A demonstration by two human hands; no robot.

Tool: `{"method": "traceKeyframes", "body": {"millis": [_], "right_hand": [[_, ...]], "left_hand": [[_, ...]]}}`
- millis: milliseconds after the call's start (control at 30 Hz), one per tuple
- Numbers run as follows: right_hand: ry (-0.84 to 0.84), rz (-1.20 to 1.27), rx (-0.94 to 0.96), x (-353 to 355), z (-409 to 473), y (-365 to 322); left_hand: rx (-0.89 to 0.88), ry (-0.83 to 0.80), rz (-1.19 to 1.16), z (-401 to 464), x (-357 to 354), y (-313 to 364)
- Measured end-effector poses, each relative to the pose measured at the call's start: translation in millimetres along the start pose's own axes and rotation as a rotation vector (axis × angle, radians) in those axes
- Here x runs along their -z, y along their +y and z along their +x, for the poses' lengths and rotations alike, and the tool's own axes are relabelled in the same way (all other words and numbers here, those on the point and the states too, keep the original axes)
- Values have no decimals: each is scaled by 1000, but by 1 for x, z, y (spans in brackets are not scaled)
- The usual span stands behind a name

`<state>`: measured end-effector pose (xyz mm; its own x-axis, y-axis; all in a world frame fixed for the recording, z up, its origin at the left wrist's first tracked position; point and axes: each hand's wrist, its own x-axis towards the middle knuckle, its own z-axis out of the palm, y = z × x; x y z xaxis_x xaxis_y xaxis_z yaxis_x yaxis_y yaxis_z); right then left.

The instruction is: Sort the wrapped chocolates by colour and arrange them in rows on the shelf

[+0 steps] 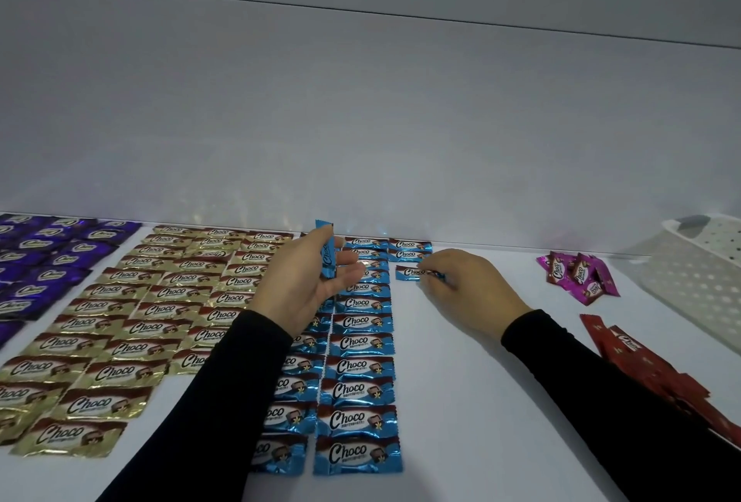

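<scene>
- White shelf surface [461, 401] runs the width of the head view, backed by a plain pale wall.
- Purple-wrapped chocolates [48, 261] lie in rows at far left, partly cut off by the frame edge.
- Gold-wrapped chocolates [132, 321] lie in three columns just right of the purple group, labels reading "Choco".
- Blue-wrapped chocolates [359, 345] lie in columns at centre; the left column is partly hidden behind the left forearm, the middle one reaches from the wall to the near edge, and a short third column sits at the back right.
- Left hand [308, 281] is raised above the blue columns, palm turned inward, thumb and fingers pinching one blue chocolate [326, 250] held on end, clear of the surface.
- Right hand [467, 285] is low on the shelf, fingers curled, fingertips pinching the right end of another blue piece [413, 273], which lies flat just below the third column's two pieces.
- Both arms wear black sleeves [601, 401].
- Pink-wrapped chocolates [577, 275] lie in a loose heap at right, unsorted.
- Red-wrapped chocolates [649, 369] lie in an overlapping pile by the right forearm.
- White perforated basket [693, 281] rests at far right, tilted, next to the pink heap.
</scene>
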<state>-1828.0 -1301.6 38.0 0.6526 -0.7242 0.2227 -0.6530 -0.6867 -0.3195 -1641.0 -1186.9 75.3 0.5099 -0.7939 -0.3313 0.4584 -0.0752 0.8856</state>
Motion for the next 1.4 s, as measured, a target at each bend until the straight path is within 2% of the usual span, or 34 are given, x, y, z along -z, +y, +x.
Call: {"method": "traceKeyframes", "body": {"millis": [200,867,1000,1100,1200,1300,1400], "right_hand": [[-123,-88,142,-4,-11,2],[-163,-105,138,-12,3,-2],[-138,-67,128,-14,3,0],[-22,113,51,-9,0,-8],[104,496,-68,4,-4,-29],[58,801,-149,13,-9,-49],[24,884,-142,16,-14,-53]], "left_hand": [[2,-3,-6,-1,0,0],[13,-15,12,-5,-1,2],[12,-69,55,-8,-3,1],[-19,-164,215,-9,-4,-3],[-59,-299,509,-11,0,-7],[-249,-385,870,-12,2,-10],[-384,-441,922,-14,1,-11]]}}
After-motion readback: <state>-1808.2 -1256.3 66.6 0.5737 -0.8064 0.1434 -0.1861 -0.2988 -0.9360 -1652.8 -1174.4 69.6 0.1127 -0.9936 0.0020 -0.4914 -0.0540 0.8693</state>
